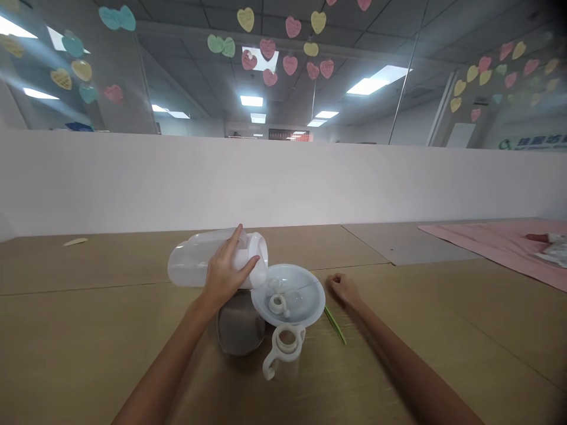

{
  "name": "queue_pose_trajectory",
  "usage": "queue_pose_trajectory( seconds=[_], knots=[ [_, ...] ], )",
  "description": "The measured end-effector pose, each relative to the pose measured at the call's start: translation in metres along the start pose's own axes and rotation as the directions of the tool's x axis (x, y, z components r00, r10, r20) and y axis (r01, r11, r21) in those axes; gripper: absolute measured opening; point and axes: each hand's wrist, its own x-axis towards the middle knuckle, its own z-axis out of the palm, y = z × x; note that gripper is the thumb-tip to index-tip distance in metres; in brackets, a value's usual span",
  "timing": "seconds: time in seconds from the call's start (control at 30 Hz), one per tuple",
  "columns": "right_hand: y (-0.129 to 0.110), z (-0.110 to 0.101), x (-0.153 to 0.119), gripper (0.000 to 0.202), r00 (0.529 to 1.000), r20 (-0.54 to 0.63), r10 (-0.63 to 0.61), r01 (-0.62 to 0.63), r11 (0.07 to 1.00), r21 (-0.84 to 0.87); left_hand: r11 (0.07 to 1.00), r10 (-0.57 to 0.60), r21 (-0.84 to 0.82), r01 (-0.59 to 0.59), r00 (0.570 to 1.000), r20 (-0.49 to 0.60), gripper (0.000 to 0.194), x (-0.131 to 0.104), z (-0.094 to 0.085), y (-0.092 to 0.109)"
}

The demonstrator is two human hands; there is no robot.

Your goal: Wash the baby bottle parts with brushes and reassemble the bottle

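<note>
My left hand (228, 271) grips a translucent pitcher (190, 262) near its white end. The pitcher is tipped on its side, its white end at the left rim of a pale blue bowl (316, 298). Small white parts (277, 304) and some liquid seem to lie in the bowl. My right hand (344, 288) rests on the table right of the bowl, fingers curled; whether they hold anything is too small to tell. A thin green strip (335, 326) lies between bowl and right forearm. A clear cup with a white handled ring (286, 348) stands before the bowl.
A dark grey container (240, 324) sits left of the bowl, partly below the pitcher. On the brown table (420, 330), a pink cloth (496, 242) lies at the far right. A small pale piece (75, 241) is at the back left, before a white partition (274, 183).
</note>
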Motion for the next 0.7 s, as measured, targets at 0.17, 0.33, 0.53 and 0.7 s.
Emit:
queue_pose_trajectory(
  seconds=[0.17,0.33,0.53,0.7],
  knots=[
    [-0.019,0.023,0.011,0.021,0.999,-0.004,0.039,-0.039,0.999,0.003,0.987,0.127,0.099,-0.127,0.992,0.011,0.066,0.001,-0.003,-0.012],
    [-0.018,0.027,0.008,0.021,1.000,-0.005,0.008,-0.008,1.000,0.022,0.988,0.131,0.078,-0.133,0.991,0.023,0.064,0.001,-0.010,-0.016],
    [-0.014,0.026,0.008,0.020,0.999,-0.013,-0.034,0.034,0.999,0.015,0.985,0.153,0.069,-0.157,0.986,0.060,0.067,-0.003,-0.012,-0.007],
    [-0.013,0.018,0.000,0.024,0.996,-0.084,-0.010,0.013,0.999,0.036,0.958,0.261,0.108,-0.266,0.963,0.062,0.066,-0.006,-0.007,0.006]
  ],
)
